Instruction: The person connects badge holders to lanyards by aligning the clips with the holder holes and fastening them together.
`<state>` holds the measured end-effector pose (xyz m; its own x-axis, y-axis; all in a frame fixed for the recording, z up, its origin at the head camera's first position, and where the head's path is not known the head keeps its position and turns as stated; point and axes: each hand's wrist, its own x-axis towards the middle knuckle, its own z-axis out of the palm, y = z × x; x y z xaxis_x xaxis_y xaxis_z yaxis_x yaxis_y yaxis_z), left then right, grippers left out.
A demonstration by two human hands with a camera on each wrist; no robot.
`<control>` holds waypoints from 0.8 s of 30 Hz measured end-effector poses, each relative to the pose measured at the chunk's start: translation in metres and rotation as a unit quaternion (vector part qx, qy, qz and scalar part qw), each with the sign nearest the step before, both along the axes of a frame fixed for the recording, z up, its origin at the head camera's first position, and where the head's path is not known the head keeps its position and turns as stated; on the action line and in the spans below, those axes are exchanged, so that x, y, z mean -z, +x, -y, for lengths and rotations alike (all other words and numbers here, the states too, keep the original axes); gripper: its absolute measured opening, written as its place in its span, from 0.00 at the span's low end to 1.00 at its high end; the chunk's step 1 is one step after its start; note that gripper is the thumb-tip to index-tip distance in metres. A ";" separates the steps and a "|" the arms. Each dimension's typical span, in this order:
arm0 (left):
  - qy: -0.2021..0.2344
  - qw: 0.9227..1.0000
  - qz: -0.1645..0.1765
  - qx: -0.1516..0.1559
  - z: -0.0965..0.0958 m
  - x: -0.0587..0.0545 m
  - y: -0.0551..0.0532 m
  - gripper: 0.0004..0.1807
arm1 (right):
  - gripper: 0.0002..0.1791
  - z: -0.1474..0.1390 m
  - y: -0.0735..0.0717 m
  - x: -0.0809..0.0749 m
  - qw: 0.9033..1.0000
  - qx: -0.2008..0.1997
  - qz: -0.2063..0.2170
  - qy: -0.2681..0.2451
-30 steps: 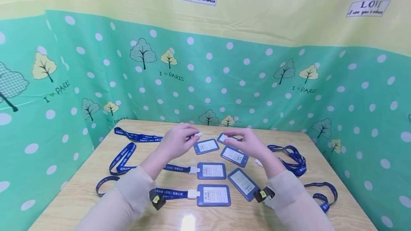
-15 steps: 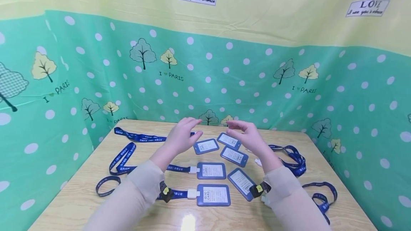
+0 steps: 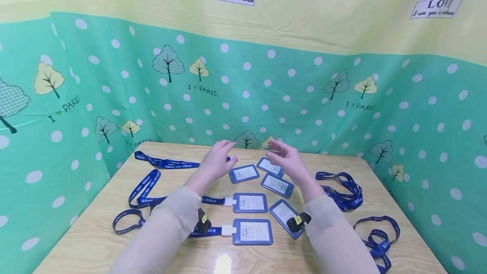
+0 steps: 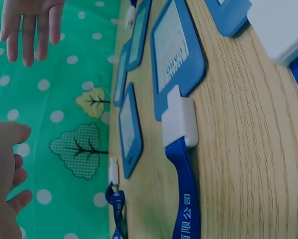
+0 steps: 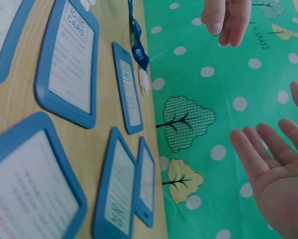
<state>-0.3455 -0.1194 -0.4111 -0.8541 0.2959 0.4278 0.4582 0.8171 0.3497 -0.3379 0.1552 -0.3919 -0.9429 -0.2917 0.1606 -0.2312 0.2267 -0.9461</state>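
My left hand (image 3: 217,160) hovers over the back of the table with relaxed fingers, holding nothing. Opposite it, my right hand (image 3: 287,162) is also raised, palm facing the left one; its spread fingers show in the right wrist view. Between and below them lies a blue ID card holder (image 3: 244,173). Nearest the left hand is a blue lanyard (image 3: 167,164); its white clip (image 4: 114,172) lies near that holder, apart from it. Under the right hand are two more card holders, a rear one (image 3: 270,166) and one in front of it (image 3: 277,185).
Two card holders, a middle one (image 3: 250,203) and a front one (image 3: 253,231), are joined to lanyards running left. A tilted holder (image 3: 283,212) lies right of them. Coiled lanyards, one farther back (image 3: 348,193) and one nearer (image 3: 380,240), lie at right. A patterned curtain (image 3: 247,96) hangs behind.
My left hand has let go of the lanyard's white clip and lifted. The right hand has risen off the rear card holder. Over the last half second both forearms shift slightly inward.
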 end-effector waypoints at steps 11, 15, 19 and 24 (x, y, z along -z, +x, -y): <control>-0.006 0.990 0.123 -0.062 0.005 0.021 -0.012 0.33 | 0.34 0.013 -0.007 0.021 0.997 0.009 0.070 0.013; 0.001 0.983 0.165 -0.077 0.007 0.028 -0.015 0.35 | 0.35 0.015 -0.009 0.029 0.997 0.002 0.077 0.003; -0.017 0.978 0.193 -0.075 0.011 0.034 -0.016 0.38 | 0.34 0.016 -0.009 0.034 0.996 -0.004 0.088 0.005; -0.039 0.974 0.213 -0.065 0.014 0.039 -0.017 0.34 | 0.34 0.017 -0.008 0.038 0.994 -0.005 0.108 0.016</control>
